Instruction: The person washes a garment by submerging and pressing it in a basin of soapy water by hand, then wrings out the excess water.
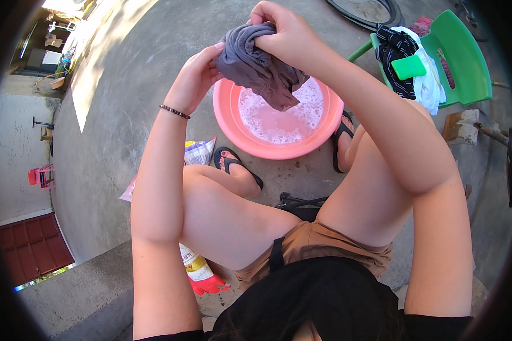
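Observation:
A wet grey cloth hangs bunched over a pink basin of soapy, foamy water. My right hand grips the cloth's top in a closed fist. My left hand pinches the cloth's left side, a dark bead bracelet on its wrist. Both hands hold the cloth above the basin's far-left rim. I sit with knees apart, feet in black flip-flops either side of the basin.
A green plastic chair at the right holds a striped dark garment, a white cloth and a green brush. A detergent bag lies left of my foot, a bottle by my thigh. Concrete ground surrounds everything.

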`<state>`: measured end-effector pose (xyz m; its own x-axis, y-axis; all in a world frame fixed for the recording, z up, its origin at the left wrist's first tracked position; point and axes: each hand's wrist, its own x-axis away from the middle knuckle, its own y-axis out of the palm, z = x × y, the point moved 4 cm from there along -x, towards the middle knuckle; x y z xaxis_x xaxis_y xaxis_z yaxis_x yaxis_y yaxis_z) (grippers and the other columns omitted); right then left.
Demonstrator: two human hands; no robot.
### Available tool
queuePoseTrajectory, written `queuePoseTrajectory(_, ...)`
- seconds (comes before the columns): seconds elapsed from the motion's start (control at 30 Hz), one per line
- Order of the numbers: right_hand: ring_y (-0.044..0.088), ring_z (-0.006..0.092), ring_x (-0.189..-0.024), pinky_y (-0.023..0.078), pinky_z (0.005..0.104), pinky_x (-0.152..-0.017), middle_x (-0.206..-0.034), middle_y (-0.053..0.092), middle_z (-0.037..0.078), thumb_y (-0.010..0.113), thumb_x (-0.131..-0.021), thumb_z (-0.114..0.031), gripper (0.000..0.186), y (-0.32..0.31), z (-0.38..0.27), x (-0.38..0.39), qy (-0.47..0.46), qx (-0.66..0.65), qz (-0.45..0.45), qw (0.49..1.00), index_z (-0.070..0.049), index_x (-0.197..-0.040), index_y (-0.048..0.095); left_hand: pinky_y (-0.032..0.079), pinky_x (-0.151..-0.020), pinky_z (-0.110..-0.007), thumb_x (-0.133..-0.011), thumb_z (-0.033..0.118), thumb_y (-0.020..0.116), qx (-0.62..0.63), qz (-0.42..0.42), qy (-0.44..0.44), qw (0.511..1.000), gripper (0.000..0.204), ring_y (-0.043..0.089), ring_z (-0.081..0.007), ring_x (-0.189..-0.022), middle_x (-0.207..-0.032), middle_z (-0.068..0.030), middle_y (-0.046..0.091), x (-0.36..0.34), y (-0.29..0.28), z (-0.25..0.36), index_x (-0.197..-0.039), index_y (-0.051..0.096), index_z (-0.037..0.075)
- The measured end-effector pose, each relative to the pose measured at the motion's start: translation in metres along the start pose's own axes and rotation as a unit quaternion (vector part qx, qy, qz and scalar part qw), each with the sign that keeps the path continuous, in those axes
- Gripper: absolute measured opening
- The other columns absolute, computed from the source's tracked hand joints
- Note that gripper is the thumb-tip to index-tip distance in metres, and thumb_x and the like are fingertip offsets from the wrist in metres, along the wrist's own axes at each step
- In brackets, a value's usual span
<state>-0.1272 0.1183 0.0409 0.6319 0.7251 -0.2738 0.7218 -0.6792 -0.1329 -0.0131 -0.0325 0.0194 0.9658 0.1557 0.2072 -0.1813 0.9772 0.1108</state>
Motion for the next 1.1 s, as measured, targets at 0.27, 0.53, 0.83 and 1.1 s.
queuePoseTrajectory(0.27,0.062,0.0196,-0.074,0.051,0.0323,-0.068,-0.074,0.063,0.012,0.057,-0.076,-0.003,0.018,-0.009,0.003,-0.007,-0.026,0.013,0.035,0.999,-0.001,-0.094,0.059,0.046,-0.090,-0.033,-0.096,0.027,0.049,0.080,0.104,0.041,0.990,0.029,0.061,-0.0164,-0.097,-0.106,-0.0050,0.066,-0.007,-0.010,0.008,-0.110,0.061,0.004)
queuePoseTrajectory(0.53,0.066,0.0219,-0.086,0.054,0.0363,-0.075,-0.102,0.066,0.013,0.055,-0.088,-0.017,0.026,-0.014,0.011,-0.014,-0.126,0.335,-0.115,0.927,-0.001,-0.108,0.060,0.052,-0.085,-0.037,-0.090,0.027,0.058,0.235,0.225,0.035,0.945,0.023,0.065,-0.0219,-0.091,-0.096,-0.0075,0.068,0.003,-0.044,0.019,-0.095,0.062,0.004)
queuePoseTrajectory(0.83,0.065,0.0359,-0.079,0.050,0.0403,-0.070,-0.087,0.066,0.023,0.055,-0.076,-0.008,0.022,-0.050,0.001,-0.028,-0.123,0.253,0.045,0.959,0.000,-0.093,0.067,0.050,-0.084,-0.039,-0.088,0.026,0.058,0.224,0.305,0.064,0.923,0.021,0.064,-0.0226,-0.089,-0.093,-0.0080,0.066,0.017,-0.080,0.028,-0.092,0.060,0.005)
queuePoseTrajectory(1.1,0.066,0.0251,-0.068,0.050,0.0341,-0.060,-0.082,0.065,0.019,0.050,-0.086,-0.020,0.026,-0.081,-0.023,-0.022,0.035,0.225,0.087,0.970,-0.002,-0.093,0.067,0.049,-0.085,-0.038,-0.088,0.025,0.060,0.211,0.340,0.092,0.912,0.022,0.061,-0.0213,-0.092,-0.098,-0.0072,0.063,0.015,-0.076,0.037,-0.097,0.057,0.005)
